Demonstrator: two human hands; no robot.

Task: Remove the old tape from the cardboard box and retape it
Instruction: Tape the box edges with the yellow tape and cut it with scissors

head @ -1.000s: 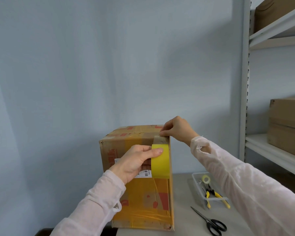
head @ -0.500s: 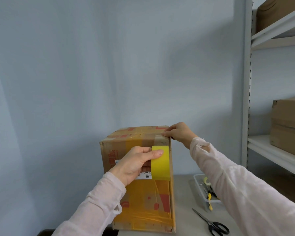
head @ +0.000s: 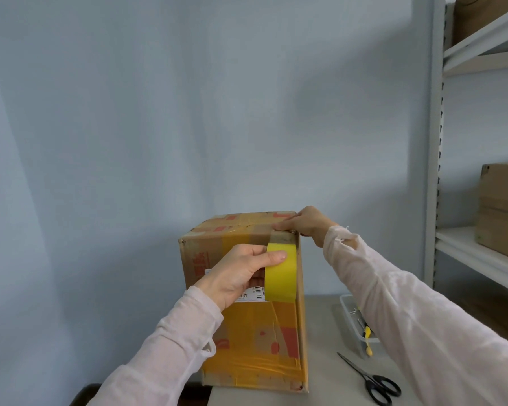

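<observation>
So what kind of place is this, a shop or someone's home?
Most likely a stockroom or packing area: metal shelving holds brown cartons, and a worn cardboard box stands on a worktable being taped from a yellow tape roll, with scissors lying beside it.

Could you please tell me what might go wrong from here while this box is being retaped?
The right hand presses the tape end only at the top corner of the cardboard box; a hard pull on the yellow tape roll by the left hand might peel it loose.
The strip runs close to the box's right edge and could drift off or wrinkle.
Both hands are busy, and the scissors lie apart on the table.
</observation>
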